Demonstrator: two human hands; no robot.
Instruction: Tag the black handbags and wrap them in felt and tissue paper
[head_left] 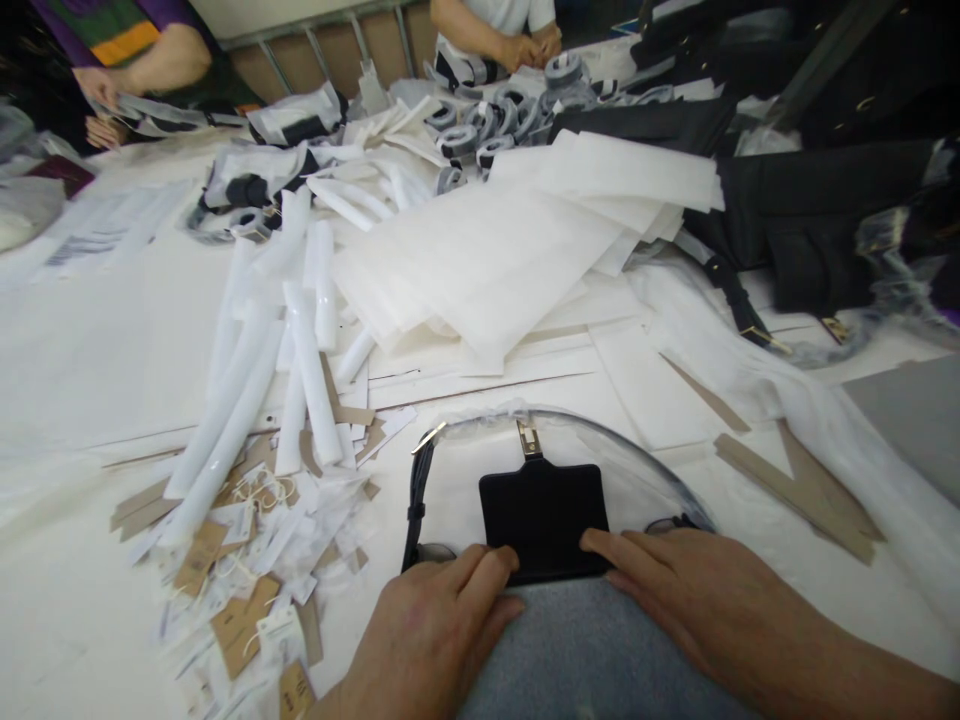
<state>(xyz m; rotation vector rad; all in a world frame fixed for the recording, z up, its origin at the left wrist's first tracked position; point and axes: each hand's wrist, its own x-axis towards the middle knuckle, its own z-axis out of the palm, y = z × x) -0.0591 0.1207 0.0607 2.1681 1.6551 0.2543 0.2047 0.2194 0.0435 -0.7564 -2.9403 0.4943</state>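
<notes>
A handbag with a blue-grey denim-like body (592,650) is in front of me at the bottom of the view. Its black flap tab (544,505) points away from me and ends in a gold clasp (529,438). Behind the tab arches a black strap (420,500), partly wrapped in clear film. My left hand (442,630) grips the bag's top edge, fingers bent at the tab's left corner. On the other side, my right hand (675,590) holds the same edge, fingertips on the tab's right corner. Both palms hide the bag's sides.
Left of the bag lie loose paper tags (244,620) and white foam tubes (225,440). White tissue sheets (480,260) are piled ahead, with rolled straps (495,120) behind them. Black bags (810,220) and cardboard strips (795,490) are at right. Two co-workers (495,35) stand across the table.
</notes>
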